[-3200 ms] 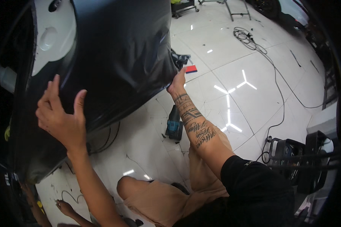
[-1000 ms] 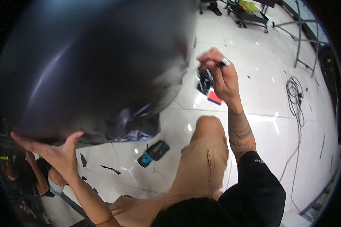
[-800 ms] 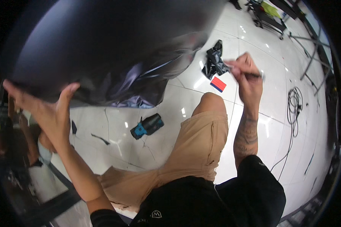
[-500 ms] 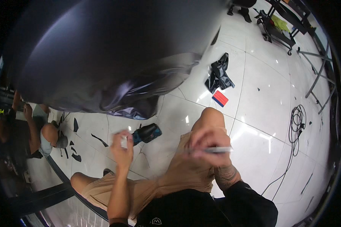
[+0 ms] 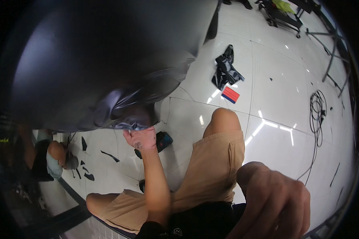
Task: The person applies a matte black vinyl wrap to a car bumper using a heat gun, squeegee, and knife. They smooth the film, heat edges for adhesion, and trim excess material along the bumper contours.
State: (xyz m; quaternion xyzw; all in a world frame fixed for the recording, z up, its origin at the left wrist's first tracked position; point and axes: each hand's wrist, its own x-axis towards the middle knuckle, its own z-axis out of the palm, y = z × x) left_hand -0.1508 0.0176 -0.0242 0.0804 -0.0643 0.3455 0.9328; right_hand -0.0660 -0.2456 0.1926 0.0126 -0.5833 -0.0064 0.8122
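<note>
A large dark, glossy panel (image 5: 87, 51), curved like a car's bodywork, fills the upper left. Loose, wrinkled dark film (image 5: 125, 104) hangs along its lower edge. My left hand (image 5: 143, 139) reaches up against that film's bottom edge; its fingers are hidden there, so their grip does not show. Close to the camera at the lower right, my right hand (image 5: 273, 199) is raised with its fingers curled. Whatever lies inside it is out of sight. Behind my left wrist a blue and black power tool (image 5: 164, 140) lies on the floor, partly covered.
Right of the panel lie crumpled black film (image 5: 227, 69) and a red and blue squeegee-like block (image 5: 230, 95). A coiled black cable (image 5: 317, 109) is farther right, near a metal stand (image 5: 330, 59) and a wheeled cart (image 5: 281, 18). Dark scraps (image 5: 109, 155) dot the left floor; another person (image 5: 56, 159) sits there.
My left hand has moved up to the film's edge, and the white thing in it no longer shows. My right hand has come nearer the camera; its slim pale tool is now hidden.
</note>
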